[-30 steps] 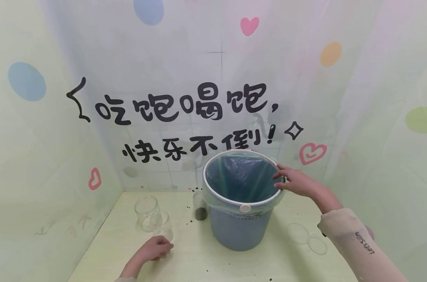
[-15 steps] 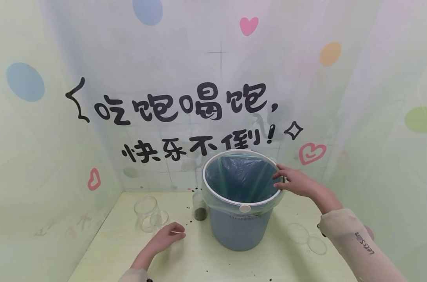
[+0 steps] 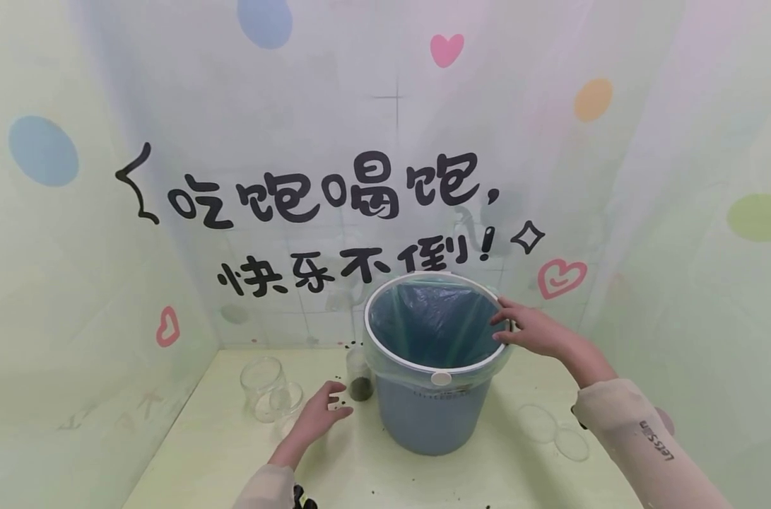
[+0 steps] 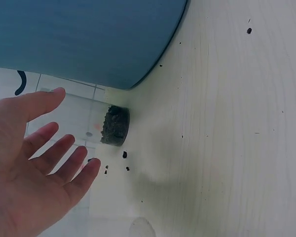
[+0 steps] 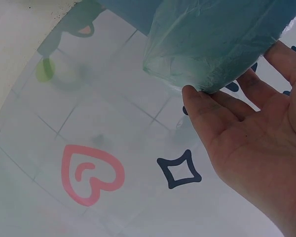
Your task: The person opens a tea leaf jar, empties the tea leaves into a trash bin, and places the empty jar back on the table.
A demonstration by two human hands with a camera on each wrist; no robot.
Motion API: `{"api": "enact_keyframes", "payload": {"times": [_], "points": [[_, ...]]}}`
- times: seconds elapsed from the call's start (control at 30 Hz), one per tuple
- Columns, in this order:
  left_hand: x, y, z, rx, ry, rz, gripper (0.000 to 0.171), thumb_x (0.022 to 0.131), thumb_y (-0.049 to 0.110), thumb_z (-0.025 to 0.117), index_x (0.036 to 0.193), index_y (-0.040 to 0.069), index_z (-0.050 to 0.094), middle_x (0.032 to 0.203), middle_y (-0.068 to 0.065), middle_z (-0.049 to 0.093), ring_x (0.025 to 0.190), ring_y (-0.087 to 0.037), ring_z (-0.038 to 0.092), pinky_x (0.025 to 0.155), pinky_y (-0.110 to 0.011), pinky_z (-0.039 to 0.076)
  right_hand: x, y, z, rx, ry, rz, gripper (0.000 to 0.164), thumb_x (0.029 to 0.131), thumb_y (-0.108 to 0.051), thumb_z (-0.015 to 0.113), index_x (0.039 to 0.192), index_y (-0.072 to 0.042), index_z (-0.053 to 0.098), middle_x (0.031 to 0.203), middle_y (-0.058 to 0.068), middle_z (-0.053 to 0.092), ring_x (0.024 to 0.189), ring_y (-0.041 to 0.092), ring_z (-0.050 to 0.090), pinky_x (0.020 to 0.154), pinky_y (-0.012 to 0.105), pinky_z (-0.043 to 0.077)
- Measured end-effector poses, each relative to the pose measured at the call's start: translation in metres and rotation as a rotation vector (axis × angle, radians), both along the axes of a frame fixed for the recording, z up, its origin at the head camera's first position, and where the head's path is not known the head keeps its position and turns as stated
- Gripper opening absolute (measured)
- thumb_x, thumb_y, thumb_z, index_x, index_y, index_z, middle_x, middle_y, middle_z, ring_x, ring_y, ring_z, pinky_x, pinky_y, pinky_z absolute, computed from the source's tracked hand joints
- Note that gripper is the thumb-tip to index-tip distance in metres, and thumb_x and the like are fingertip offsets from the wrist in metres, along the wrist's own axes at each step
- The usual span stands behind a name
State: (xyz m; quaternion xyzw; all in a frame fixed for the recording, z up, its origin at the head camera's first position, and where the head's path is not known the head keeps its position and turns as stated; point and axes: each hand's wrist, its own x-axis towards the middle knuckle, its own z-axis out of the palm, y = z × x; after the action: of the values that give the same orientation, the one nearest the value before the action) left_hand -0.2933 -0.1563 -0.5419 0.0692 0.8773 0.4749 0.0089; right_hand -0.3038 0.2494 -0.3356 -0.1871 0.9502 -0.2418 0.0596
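Observation:
A blue trash bin (image 3: 431, 417) with a white rim and a clear teal bag lining stands at mid-table. My right hand (image 3: 533, 332) holds the bin's rim at its right side. In the right wrist view its fingers lie against the bag (image 5: 202, 49) folded over the outside. Left of the bin is an upright clear cup (image 3: 360, 378) with dark granules (image 4: 116, 126) at its bottom. My left hand (image 3: 315, 417) reaches toward this cup, thumb and fingers spread, with nothing held. In the left wrist view, its fingers (image 4: 81, 173) point at the cup's wall.
Clear empty containers (image 3: 262, 382) stand at the left of the table. Two thin clear rings (image 3: 572, 444) lie right of the bin. Dark crumbs (image 4: 249, 30) are scattered over the pale table (image 3: 188, 452). A printed curtain (image 3: 334, 85) closes off the back and sides.
My left hand has moved right and away from me, from beside the clear containers to the cup with granules, its fingers spreading. The right hand stays on the bin's rim.

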Motion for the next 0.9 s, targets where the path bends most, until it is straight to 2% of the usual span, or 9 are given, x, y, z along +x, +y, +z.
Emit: {"api": "enact_keyframes", "payload": {"times": [0.37,0.5,0.7,0.77,0.9], "points": [[-0.027,0.018,-0.018,0.012,0.09,0.07,0.07,0.082,0.004,0.076,0.136,-0.015,0.037,0.14,-0.038,0.045,0.125,-0.055,0.049,0.102,-0.059,0.047,0.002,0.0,0.002,-0.005,-0.007,-0.012,0.04,0.095,-0.023,0.065,0.127,0.002,0.062,0.158,0.034,0.024,0.141,0.054,0.033,0.11,0.064,0.038],[-0.031,0.021,-0.022,-0.005,0.105,0.094,0.078,0.08,0.007,0.078,0.139,-0.018,0.032,0.14,-0.042,0.042,0.126,-0.057,0.047,0.104,-0.061,0.044,0.0,-0.003,0.001,0.012,0.0,-0.013,0.04,0.094,-0.023,0.066,0.126,0.001,0.063,0.157,0.034,0.026,0.141,0.053,0.035,0.11,0.063,0.039],[-0.038,0.023,-0.031,0.007,0.081,0.186,0.091,0.079,0.005,0.079,0.147,-0.016,0.021,0.149,-0.041,0.033,0.133,-0.058,0.039,0.111,-0.063,0.037,-0.007,-0.007,-0.003,0.013,-0.026,-0.006,0.042,0.095,-0.024,0.064,0.129,0.0,0.062,0.159,0.031,0.024,0.144,0.05,0.032,0.113,0.061,0.037],[-0.041,0.025,-0.034,0.016,0.079,0.194,0.094,0.079,0.004,0.078,0.148,-0.015,0.017,0.15,-0.039,0.034,0.134,-0.058,0.038,0.112,-0.064,0.035,-0.008,-0.007,-0.003,0.005,-0.026,-0.009,0.041,0.095,-0.023,0.064,0.128,0.001,0.062,0.159,0.031,0.025,0.142,0.05,0.034,0.113,0.061,0.038],[-0.049,0.033,-0.039,0.018,0.074,0.171,0.095,0.081,0.007,0.078,0.149,-0.014,0.015,0.142,-0.039,0.043,0.129,-0.056,0.044,0.11,-0.064,0.038,-0.006,-0.002,-0.002,0.012,-0.012,-0.033,0.038,0.095,-0.02,0.064,0.127,0.002,0.062,0.159,0.031,0.026,0.14,0.05,0.038,0.111,0.06,0.039]]}}
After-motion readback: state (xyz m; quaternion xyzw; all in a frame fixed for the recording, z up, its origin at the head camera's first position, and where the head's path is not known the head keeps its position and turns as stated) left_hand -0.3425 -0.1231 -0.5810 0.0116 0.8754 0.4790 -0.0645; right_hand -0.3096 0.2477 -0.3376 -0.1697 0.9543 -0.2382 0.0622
